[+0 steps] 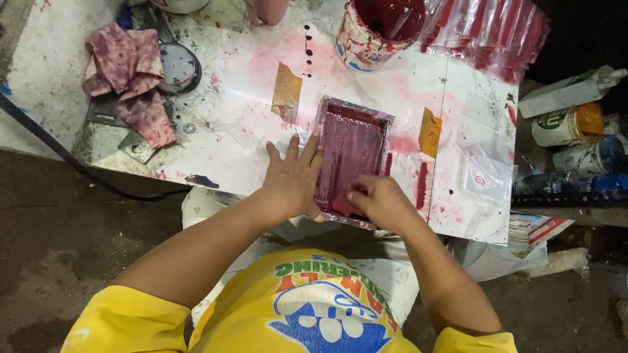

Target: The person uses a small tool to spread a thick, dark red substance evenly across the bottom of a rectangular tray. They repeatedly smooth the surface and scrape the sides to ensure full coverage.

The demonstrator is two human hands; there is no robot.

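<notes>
A small rectangular printing screen frame (353, 140), soaked in dark red ink, lies on a white ink-stained board (242, 124). My left hand (292, 178) presses flat on the frame's left edge, fingers spread. At the near end of the frame, my right hand (379, 201) is closed on a small red squeegee (343, 204), which rests on the mesh. Two strips of orange tape (286, 91) flank the frame on the board.
A red-stained ink pot (376, 29) stands at the back. Stained rags (131, 78) lie at the left beside a round lid (180, 65). A stack of red-printed plastic bags (490, 29) sits back right, one clear bag (487, 175) right. Bottles and cans (569, 124) crowd the far right.
</notes>
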